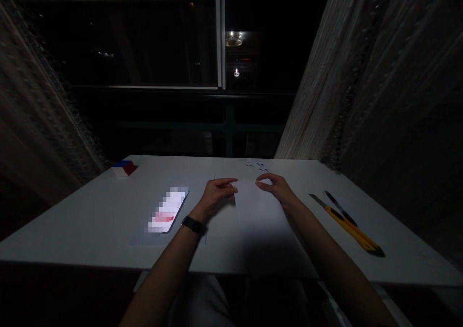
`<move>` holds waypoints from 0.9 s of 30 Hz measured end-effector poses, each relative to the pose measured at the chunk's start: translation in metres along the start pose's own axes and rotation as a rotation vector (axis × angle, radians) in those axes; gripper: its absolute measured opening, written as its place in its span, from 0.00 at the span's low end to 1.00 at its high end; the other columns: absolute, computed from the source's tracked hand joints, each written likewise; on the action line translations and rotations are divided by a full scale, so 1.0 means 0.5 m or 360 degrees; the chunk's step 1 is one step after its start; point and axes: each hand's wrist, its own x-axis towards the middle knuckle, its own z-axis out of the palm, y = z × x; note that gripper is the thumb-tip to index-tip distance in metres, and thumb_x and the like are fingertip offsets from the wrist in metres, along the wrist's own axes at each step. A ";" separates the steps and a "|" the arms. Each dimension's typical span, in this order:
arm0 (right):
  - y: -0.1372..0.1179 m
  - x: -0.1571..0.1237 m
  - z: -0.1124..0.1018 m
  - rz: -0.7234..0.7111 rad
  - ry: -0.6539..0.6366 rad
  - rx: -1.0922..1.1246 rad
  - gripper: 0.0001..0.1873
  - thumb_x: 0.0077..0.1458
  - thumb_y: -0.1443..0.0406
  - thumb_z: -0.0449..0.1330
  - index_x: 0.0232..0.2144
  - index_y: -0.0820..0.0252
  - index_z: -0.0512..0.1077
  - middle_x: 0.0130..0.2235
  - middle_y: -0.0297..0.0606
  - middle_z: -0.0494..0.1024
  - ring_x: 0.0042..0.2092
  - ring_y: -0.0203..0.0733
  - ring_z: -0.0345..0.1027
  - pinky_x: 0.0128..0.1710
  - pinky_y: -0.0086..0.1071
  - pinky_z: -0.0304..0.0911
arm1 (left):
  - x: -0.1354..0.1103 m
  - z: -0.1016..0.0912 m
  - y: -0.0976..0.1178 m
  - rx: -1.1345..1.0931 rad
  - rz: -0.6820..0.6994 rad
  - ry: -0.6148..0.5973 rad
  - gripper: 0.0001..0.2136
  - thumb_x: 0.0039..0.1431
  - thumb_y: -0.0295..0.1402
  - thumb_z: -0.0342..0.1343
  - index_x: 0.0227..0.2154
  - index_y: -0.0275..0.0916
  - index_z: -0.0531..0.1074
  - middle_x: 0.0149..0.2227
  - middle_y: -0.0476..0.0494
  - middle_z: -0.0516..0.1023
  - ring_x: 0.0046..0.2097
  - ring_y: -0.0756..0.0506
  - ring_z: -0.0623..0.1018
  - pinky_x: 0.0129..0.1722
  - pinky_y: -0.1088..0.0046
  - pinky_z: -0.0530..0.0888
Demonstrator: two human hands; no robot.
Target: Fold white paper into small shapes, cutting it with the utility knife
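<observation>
A white sheet of paper point(262, 211) lies lengthwise before me on the white table, its near part in dark shadow. At its far left corner, the thumb and forefinger of my left hand point(217, 194) close on the edge. My right hand point(277, 187) pinches the far right side in the same way, its fingertips opposite the left ones. The left wrist wears a dark band point(194, 224). Beyond the sheet are several small dark-marked pieces point(260, 165), too small to make out.
A lit phone point(168, 210) lies on the left over another pale sheet point(139, 238). Behind it sits a blue, white and red block point(123, 168). To the right lie a yellow box cutter point(352, 228), blade out, and a pen point(340, 208). Curtains point(318, 71) flank the dark window.
</observation>
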 end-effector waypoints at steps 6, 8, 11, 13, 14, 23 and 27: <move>0.002 -0.003 0.010 0.0090 -0.0031 0.0097 0.19 0.27 0.57 0.70 0.25 0.58 0.72 0.28 0.32 0.74 0.29 0.39 0.67 0.30 0.33 0.63 | -0.001 0.000 0.003 -0.0052 -0.0019 -0.0001 0.18 0.34 0.32 0.68 0.33 0.33 0.77 0.21 0.49 0.72 0.21 0.53 0.70 0.24 0.76 0.67; 0.000 -0.005 0.011 0.0090 -0.0039 0.0099 0.19 0.28 0.57 0.70 0.25 0.58 0.72 0.28 0.32 0.73 0.29 0.39 0.67 0.30 0.32 0.63 | -0.002 -0.001 0.002 -0.0079 -0.0033 -0.0006 0.18 0.34 0.31 0.69 0.33 0.33 0.78 0.21 0.49 0.72 0.22 0.53 0.70 0.24 0.76 0.67; -0.003 -0.008 0.012 0.0102 -0.0045 0.0093 0.19 0.28 0.57 0.70 0.25 0.58 0.73 0.28 0.33 0.73 0.29 0.39 0.67 0.29 0.33 0.63 | -0.003 0.000 0.000 -0.0126 -0.0070 0.0001 0.19 0.33 0.32 0.69 0.33 0.33 0.77 0.23 0.49 0.73 0.22 0.53 0.70 0.24 0.76 0.67; -0.004 -0.008 0.013 0.0092 -0.0045 0.0084 0.19 0.27 0.56 0.70 0.25 0.58 0.73 0.28 0.33 0.74 0.29 0.39 0.67 0.29 0.33 0.63 | -0.004 0.001 0.000 -0.0162 -0.0103 0.0016 0.19 0.34 0.33 0.69 0.33 0.33 0.77 0.25 0.47 0.74 0.23 0.53 0.71 0.24 0.76 0.67; -0.003 -0.008 0.013 0.0088 -0.0046 0.0082 0.19 0.27 0.56 0.70 0.25 0.58 0.73 0.28 0.33 0.74 0.29 0.40 0.67 0.29 0.33 0.63 | -0.004 0.002 0.001 -0.0179 -0.0114 0.0022 0.18 0.34 0.33 0.69 0.32 0.33 0.77 0.25 0.46 0.74 0.23 0.52 0.72 0.24 0.76 0.67; -0.005 -0.007 0.010 0.0069 -0.0031 0.0098 0.19 0.27 0.57 0.70 0.25 0.58 0.73 0.30 0.33 0.74 0.31 0.41 0.68 0.32 0.35 0.62 | -0.006 0.002 0.005 -0.0209 -0.0101 0.0057 0.16 0.33 0.31 0.69 0.30 0.33 0.77 0.25 0.47 0.75 0.25 0.52 0.73 0.25 0.77 0.69; -0.006 -0.008 0.010 0.0077 0.0024 0.0126 0.20 0.27 0.56 0.70 0.26 0.58 0.72 0.30 0.33 0.74 0.30 0.41 0.68 0.31 0.35 0.61 | -0.004 0.003 0.004 -0.0196 -0.0087 0.0156 0.16 0.34 0.31 0.69 0.31 0.33 0.77 0.28 0.44 0.77 0.30 0.50 0.75 0.32 0.74 0.72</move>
